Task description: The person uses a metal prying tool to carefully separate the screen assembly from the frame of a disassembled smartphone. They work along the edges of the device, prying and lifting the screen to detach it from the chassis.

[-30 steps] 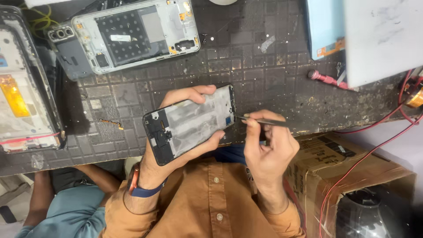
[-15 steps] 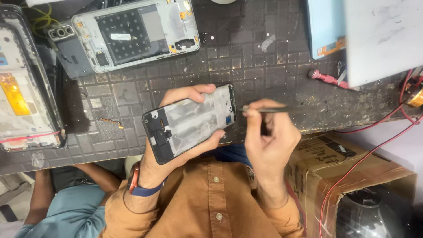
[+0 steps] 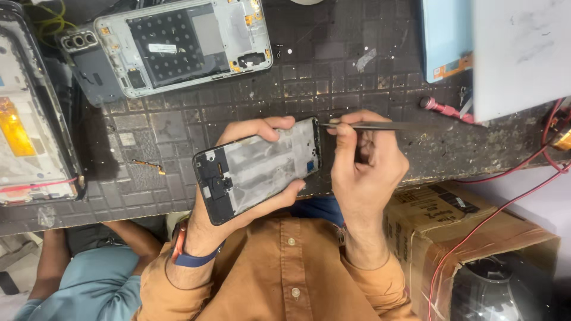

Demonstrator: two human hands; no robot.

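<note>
- Opened phone frame (image 3: 257,169): its underside and lower long edge are hidden by the left hand (image 3: 238,178).
- Thin metal tool (image 3: 380,125): its shaft runs behind the right hand (image 3: 363,172), beside the frame's top corner; the tip contact is too small to tell.
- Second disassembled phone (image 3: 27,119), left of the frame, is cut off by the picture's edge.

1. Setting was a phone repair workshop.
2. Worn, stained grid mat (image 3: 196,125) covered the tabletop.
3. Opened phone frames (image 3: 184,44) lay stripped of parts.
4. Red wires (image 3: 505,172) trailed beside a cardboard box (image 3: 440,220).
</note>
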